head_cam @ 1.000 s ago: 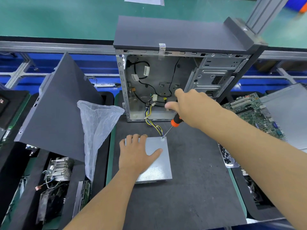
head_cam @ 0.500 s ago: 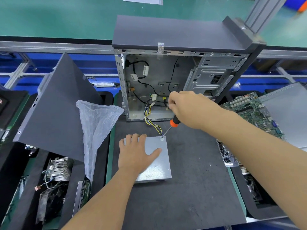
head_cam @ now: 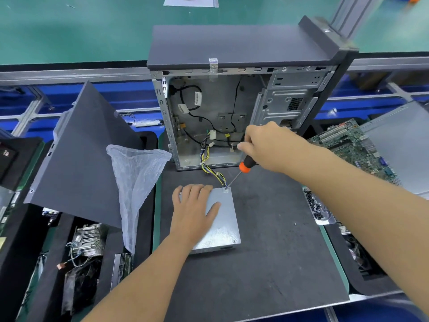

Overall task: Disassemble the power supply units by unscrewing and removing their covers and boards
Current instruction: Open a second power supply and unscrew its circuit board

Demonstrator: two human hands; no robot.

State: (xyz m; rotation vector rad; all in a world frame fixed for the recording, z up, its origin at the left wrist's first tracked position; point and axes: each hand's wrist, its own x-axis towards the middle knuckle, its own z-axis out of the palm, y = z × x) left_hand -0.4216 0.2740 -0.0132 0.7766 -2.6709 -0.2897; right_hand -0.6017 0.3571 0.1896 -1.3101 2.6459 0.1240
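A flat silver power supply unit lies on the black mat in front of me. My left hand rests palm-down on its left half, fingers spread. My right hand is closed around the black and orange handle of a screwdriver. The thin shaft slants down and left, with its tip in a screw at the unit's far right corner. Yellow, black and blue wires run from that corner into the open computer case behind.
A dark side panel leans at the left beside a clear plastic bag. A green motherboard and a small tray of screws sit at the right. Heatsinks and parts fill black bins at lower left.
My right hand has shifted its grip on the screwdriver handle, the fingers turning around it while the tip stays on the same corner screw. My left hand has not moved.
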